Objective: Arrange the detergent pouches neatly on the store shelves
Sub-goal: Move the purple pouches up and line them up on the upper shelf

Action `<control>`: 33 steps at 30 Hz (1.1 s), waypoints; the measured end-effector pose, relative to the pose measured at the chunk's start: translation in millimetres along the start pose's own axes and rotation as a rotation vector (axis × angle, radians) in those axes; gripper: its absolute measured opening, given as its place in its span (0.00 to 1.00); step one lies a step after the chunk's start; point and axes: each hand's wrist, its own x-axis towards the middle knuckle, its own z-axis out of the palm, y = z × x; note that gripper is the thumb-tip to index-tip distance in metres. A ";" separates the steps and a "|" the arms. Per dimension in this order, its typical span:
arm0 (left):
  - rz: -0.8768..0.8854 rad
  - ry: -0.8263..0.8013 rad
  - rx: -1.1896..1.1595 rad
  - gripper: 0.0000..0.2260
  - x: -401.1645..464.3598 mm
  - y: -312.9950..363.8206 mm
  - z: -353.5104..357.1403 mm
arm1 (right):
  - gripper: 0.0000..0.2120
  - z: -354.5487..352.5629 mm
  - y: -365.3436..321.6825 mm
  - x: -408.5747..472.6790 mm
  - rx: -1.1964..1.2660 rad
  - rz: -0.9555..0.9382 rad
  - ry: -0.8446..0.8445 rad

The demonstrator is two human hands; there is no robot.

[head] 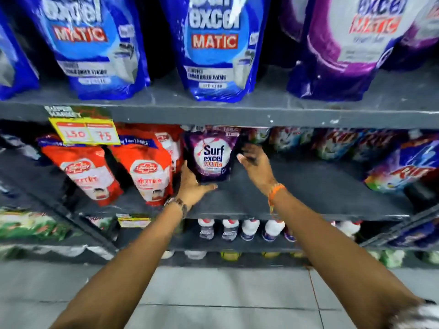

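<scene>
A small purple Surf excel Matic pouch (211,156) stands upright on the middle shelf (297,195), just right of the red pouches. My left hand (193,185) cups its lower left side and bottom edge. Apart from the pouch, my right hand (255,163) hovers to its right with fingers spread and nothing in it. More pouches stand behind it at the back of the shelf. On the top shelf (213,112) stand large blue Surf excel Matic pouches (213,48) and a large purple one (342,46).
Red Lifebuoy pouches (145,167) fill the middle shelf's left, below a yellow price tag (86,134). Rin pouches (403,172) stand at the right. Bare shelf lies between the purple pouch and the Rin packs. White bottles (249,229) line the lower shelf. Grey floor tiles (225,293) are below.
</scene>
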 end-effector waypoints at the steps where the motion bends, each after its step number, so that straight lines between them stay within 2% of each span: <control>1: -0.006 0.016 -0.021 0.55 7.9 1.5 3.7 | 0.18 5.6 3.4 8.0 -0.025 -0.008 -0.036; 6: 0.014 0.072 0.024 0.53 49.7 -14.0 5.0 | 0.22 25.0 3.2 29.6 -0.069 -0.012 -0.119; 9: 0.038 0.083 0.055 0.58 63.2 -24.5 6.9 | 0.20 30.9 1.6 36.4 -0.026 0.006 -0.071; 14: 0.055 0.144 0.083 0.57 54.9 -32.4 13.8 | 0.14 30.3 3.1 28.7 0.046 0.014 -0.010; 20: 0.077 0.206 0.145 0.50 -9.9 -20.5 34.5 | 0.05 3.7 10.2 -11.6 0.002 0.014 0.003; 22: 0.107 0.217 0.137 0.48 -40.4 -12.8 44.9 | 0.09 -14.4 12.8 -32.4 0.016 0.010 -0.008; 27: 0.167 0.162 0.036 0.41 -121.9 12.0 69.9 | 0.08 -71.8 -4.6 -99.3 0.054 -0.044 0.019; 29: 0.195 0.135 -0.008 0.41 -149.3 29.2 80.8 | 0.08 -97.3 -16.5 -123.2 0.075 -0.073 0.014; 33: 0.270 0.106 -0.096 0.34 -195.2 78.5 111.5 | 0.09 -165.1 -60.5 -160.4 0.124 -0.172 0.089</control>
